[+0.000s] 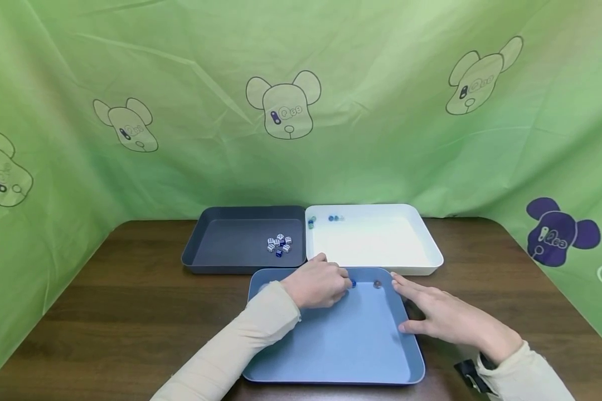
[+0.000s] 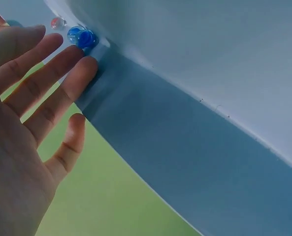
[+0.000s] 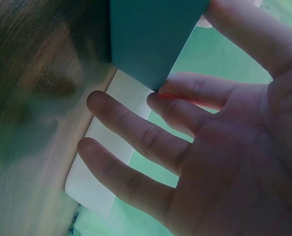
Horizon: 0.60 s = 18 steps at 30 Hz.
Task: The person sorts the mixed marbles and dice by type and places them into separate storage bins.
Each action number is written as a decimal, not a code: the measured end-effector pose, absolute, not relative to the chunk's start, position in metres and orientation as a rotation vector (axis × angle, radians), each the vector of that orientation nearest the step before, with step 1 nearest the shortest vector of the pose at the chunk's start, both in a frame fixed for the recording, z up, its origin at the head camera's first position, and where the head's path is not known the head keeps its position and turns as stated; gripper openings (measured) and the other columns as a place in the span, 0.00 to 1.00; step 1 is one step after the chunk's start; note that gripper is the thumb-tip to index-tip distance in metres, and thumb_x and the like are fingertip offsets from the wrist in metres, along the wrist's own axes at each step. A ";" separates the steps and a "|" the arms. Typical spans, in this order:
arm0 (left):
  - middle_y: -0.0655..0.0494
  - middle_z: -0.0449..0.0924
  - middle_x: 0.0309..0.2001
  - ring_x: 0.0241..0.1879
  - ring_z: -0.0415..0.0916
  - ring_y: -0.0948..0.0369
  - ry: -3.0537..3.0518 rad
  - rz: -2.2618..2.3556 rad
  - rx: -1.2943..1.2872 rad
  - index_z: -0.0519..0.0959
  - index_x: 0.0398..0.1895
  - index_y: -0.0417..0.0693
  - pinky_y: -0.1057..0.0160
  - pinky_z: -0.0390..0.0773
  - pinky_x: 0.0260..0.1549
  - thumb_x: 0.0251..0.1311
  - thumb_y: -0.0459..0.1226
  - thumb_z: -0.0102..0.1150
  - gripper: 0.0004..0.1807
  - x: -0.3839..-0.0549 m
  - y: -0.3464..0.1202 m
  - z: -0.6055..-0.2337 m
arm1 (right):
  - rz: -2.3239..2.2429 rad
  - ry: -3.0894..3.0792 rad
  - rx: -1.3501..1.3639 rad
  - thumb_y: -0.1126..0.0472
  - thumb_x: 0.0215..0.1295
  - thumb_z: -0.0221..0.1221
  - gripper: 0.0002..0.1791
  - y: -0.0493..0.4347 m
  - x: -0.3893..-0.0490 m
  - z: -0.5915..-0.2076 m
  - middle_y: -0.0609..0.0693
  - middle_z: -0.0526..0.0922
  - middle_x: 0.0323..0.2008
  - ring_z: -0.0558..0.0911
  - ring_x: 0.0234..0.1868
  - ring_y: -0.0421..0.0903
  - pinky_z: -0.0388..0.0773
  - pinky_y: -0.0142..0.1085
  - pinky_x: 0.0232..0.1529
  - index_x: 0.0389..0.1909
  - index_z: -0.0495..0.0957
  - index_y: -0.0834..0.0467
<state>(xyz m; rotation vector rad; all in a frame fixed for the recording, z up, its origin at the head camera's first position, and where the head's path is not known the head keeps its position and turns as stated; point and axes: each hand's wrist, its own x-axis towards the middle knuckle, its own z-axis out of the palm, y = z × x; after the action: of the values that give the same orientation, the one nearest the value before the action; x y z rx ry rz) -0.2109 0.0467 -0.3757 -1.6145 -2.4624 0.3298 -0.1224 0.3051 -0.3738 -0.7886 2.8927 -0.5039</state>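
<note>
My left hand point(image 1: 318, 281) reaches over the far side of the blue tray point(image 1: 351, 345). In the left wrist view its fingers point(image 2: 69, 86) are slightly bent and spread, fingertips right at some blue marbles point(image 2: 83, 38) by the tray wall. A clear, reddish marble point(image 2: 58, 22) sits just beyond them. Seen from the head, a blue marble point(image 1: 353, 283) peeks out beside the left knuckles. My right hand point(image 1: 443, 316) lies along the tray's right rim with extended fingers and holds no object. Its thumb is over the right wall.
Behind the blue tray stand a dark tray point(image 1: 236, 239) with several white and blue dice point(image 1: 279, 243) and a white tray point(image 1: 376, 236) with several blue and green marbles point(image 1: 335, 218). All rest on a brown wooden table point(image 1: 105, 323). A green cloth point(image 1: 205, 172) hangs behind.
</note>
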 end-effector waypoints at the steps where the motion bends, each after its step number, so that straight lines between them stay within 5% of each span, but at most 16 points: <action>1: 0.70 0.85 0.46 0.43 0.81 0.67 -2.461 0.335 -1.612 0.88 0.50 0.61 0.66 0.71 0.40 0.73 0.43 0.57 0.11 -0.210 0.047 -0.376 | -0.505 2.893 -0.788 0.47 0.61 0.71 0.46 0.305 -0.122 -0.374 0.73 0.64 0.70 0.71 0.65 0.70 0.71 0.60 0.58 0.68 0.66 0.75; 12: 0.62 0.81 0.38 0.28 0.72 0.67 -2.437 0.288 -1.640 0.89 0.39 0.53 0.69 0.77 0.29 0.73 0.38 0.57 0.11 -0.212 0.048 -0.380 | -0.497 2.895 -0.784 0.47 0.61 0.71 0.47 0.305 -0.123 -0.374 0.72 0.64 0.71 0.71 0.66 0.70 0.71 0.59 0.58 0.69 0.66 0.75; 18: 0.60 0.79 0.38 0.28 0.71 0.67 -2.481 0.241 -1.667 0.89 0.39 0.51 0.72 0.76 0.29 0.73 0.36 0.57 0.11 -0.212 0.050 -0.382 | -0.489 2.897 -0.786 0.47 0.61 0.70 0.46 0.305 -0.122 -0.374 0.71 0.64 0.71 0.71 0.65 0.69 0.72 0.59 0.58 0.69 0.66 0.75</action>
<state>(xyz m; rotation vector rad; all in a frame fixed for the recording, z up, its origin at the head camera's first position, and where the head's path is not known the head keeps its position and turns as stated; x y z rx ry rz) -0.2123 0.0500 -0.3816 -1.6674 -2.4808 0.2406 -0.1222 0.3051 -0.3740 -0.7858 2.8969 -0.4886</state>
